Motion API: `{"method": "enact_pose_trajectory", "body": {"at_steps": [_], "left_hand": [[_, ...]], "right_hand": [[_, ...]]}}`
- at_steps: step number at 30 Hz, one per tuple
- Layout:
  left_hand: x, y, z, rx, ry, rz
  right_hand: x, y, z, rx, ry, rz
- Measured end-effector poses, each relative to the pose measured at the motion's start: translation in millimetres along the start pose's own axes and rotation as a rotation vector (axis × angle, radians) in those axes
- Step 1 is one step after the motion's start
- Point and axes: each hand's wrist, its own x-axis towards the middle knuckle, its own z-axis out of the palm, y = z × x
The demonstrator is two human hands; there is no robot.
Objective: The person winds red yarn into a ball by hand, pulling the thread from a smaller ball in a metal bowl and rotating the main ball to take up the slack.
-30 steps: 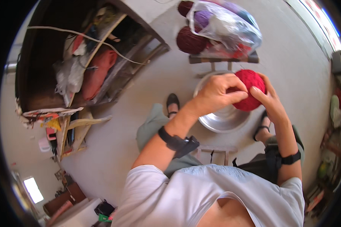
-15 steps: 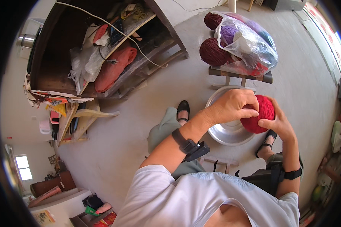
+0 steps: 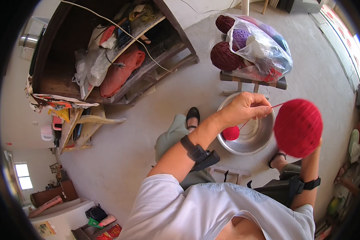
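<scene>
My left hand (image 3: 247, 109) is above a round metal basin (image 3: 264, 138), thumb and fingers pinching a strand of red yarn (image 3: 279, 105). That strand runs taut to a big ball of red yarn (image 3: 298, 128), which my right hand (image 3: 317, 149) holds raised at the right. The ball covers most of the right hand's fingers. From the left hand another length slants down to a smaller red yarn ball (image 3: 230, 133) lying inside the basin at its left side.
Beyond the basin a low stool (image 3: 282, 83) bears a clear plastic bag (image 3: 264, 52) of yarn balls, dark red and purple ones showing. An open wooden cabinet (image 3: 176, 36) with bags and a cable stands far left. My feet flank the basin.
My right hand has drawn the big red ball away to the right and closer to me, off the left hand. A taut strand now spans between them, and the small ball has come into view.
</scene>
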Motion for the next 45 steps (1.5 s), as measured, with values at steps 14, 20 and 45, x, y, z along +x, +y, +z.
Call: {"method": "enact_pose_trajectory", "body": {"at_steps": [14, 20, 45], "left_hand": [[-3, 18, 20, 0.227, -0.405, -0.22], [-6, 27, 13, 0.016, -0.187, -0.109], [10, -1, 25, 0.153, -0.055, -0.236]], "right_hand": [[76, -11, 110, -0.719, 0.555, -0.256], [66, -7, 122, -0.852, 0.369, -0.006], [63, -21, 98, 0.001, 0.257, -0.383]]}}
